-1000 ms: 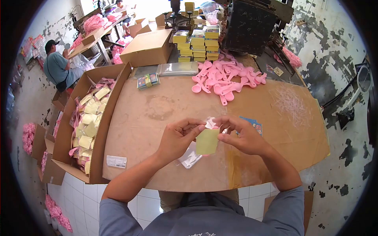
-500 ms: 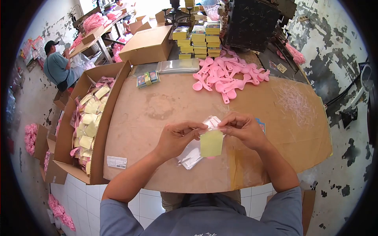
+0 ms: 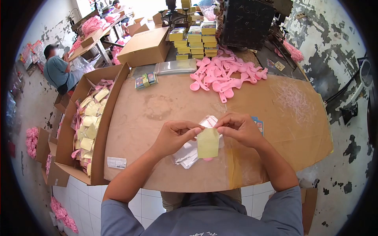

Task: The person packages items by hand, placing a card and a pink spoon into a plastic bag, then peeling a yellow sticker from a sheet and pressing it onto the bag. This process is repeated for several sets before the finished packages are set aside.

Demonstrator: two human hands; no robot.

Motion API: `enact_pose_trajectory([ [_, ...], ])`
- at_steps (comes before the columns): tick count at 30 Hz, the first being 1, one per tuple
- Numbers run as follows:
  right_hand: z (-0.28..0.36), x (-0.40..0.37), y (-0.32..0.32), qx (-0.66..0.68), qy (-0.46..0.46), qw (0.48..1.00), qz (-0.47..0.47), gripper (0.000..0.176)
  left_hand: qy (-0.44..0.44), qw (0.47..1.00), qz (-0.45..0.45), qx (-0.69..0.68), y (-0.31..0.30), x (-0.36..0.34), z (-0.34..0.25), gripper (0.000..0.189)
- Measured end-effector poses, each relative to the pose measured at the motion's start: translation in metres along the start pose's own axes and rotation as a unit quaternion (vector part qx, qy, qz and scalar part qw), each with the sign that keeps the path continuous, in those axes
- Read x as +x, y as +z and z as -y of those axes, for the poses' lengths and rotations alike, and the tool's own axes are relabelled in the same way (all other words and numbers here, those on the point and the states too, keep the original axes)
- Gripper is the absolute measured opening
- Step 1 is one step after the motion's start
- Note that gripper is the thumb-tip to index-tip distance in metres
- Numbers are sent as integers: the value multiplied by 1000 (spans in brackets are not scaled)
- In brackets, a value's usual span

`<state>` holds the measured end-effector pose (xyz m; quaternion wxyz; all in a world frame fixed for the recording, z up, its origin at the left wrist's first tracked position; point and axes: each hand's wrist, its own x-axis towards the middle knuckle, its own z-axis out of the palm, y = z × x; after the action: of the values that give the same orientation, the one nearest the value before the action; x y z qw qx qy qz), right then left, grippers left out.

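My left hand [image 3: 175, 135] and my right hand [image 3: 241, 129] both pinch the top edge of a small clear packet. A pale yellow card [image 3: 208, 144] hangs in it, facing me, and a bit of pink shows below the card's lower edge. Under the packet lies a pile of white and clear plastic bags [image 3: 187, 155], partly covered by the hands. Beside my right hand, a blue printed card [image 3: 258, 124] is half hidden on the cardboard-covered table [image 3: 153, 169].
Pink spoons [image 3: 224, 76] are heaped at the back, before stacks of cards [image 3: 195, 39]. A bundle of cards [image 3: 146, 80] lies left of them. An open carton [image 3: 112, 106] full of packets borders the left side. Plastic strips [image 3: 293, 98] lie right. Another person [image 3: 59, 70] sits far left.
Both hands keep their pinch on the packet's top edge. The packet has shifted slightly left, and the yellow card now hangs a little straighter. More of the blue card shows beside my right hand.
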<state>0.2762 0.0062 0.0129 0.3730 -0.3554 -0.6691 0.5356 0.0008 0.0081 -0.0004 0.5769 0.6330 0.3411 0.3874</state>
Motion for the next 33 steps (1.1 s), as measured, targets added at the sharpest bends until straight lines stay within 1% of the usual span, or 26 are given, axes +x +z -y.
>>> enact_pose_trajectory([
  [2,-6,1,1,14,5,1000,0,18,-29,1000,-10,5,3,1,-4,20],
  [4,-9,2,1,38,23,999,0,25,-32,999,-6,1,0,3,-2,22],
  [5,-7,1,3,47,16,999,-6,28,-34,999,-4,-1,-1,3,-1,23],
  [7,4,1,10,63,0,998,-18,33,-17,1000,-13,-6,-2,3,-1,25],
  [10,0,-2,9,9,20,999,29,36,21,998,-36,-37,-2,4,-1,28],
  [13,-12,1,7,17,29,999,24,35,59,993,-56,-84,7,5,-4,31],
  [14,-11,0,6,38,26,999,18,35,70,990,-62,-101,10,5,-5,33],
  [16,-2,1,8,80,20,997,8,35,14,999,8,-34,1,3,1,31],
  [17,4,1,8,80,17,997,-14,33,-14,999,42,1,-3,2,3,30],
  [18,12,-1,7,79,13,996,-35,30,-31,998,51,-31,1,1,-8,25],
  [19,15,-1,5,78,9,995,-56,28,-12,1000,-1,-19,-5,1,-10,25],
  [21,12,-3,-14,-34,-15,996,-80,26,25,994,-104,5,-24,1,-17,27],
  [22,11,-4,-25,-89,-26,991,-93,25,100,968,-219,-64,-34,5,-20,30],
  [23,14,-6,-35,-136,-26,984,-110,26,172,919,-329,-131,-43,9,-23,34],
  [25,26,-13,-53,-228,-24,962,-146,28,239,855,-393,-242,-51,10,-47,41],
  [26,25,-16,-61,-274,-8,948,-160,30,229,862,-389,-231,-54,11,-45,44],
  [28,23,-22,-76,-365,27,912,-184,34,145,927,-329,-111,-55,16,-17,42],
  [29,19,-27,-85,-409,19,900,-148,35,100,949,-296,-50,-53,17,-2,42],
  [30,13,-34,-94,-453,10,885,-111,37,81,958,-254,102,-43,17,3,38],
  [31,8,-37,-98,-494,3,866,-74,38,60,944,-205,251,-31,17,8,35],
  [33,4,-37,-100,-437,62,896,-50,36,105,889,-162,416,-15,10,19,31],
])
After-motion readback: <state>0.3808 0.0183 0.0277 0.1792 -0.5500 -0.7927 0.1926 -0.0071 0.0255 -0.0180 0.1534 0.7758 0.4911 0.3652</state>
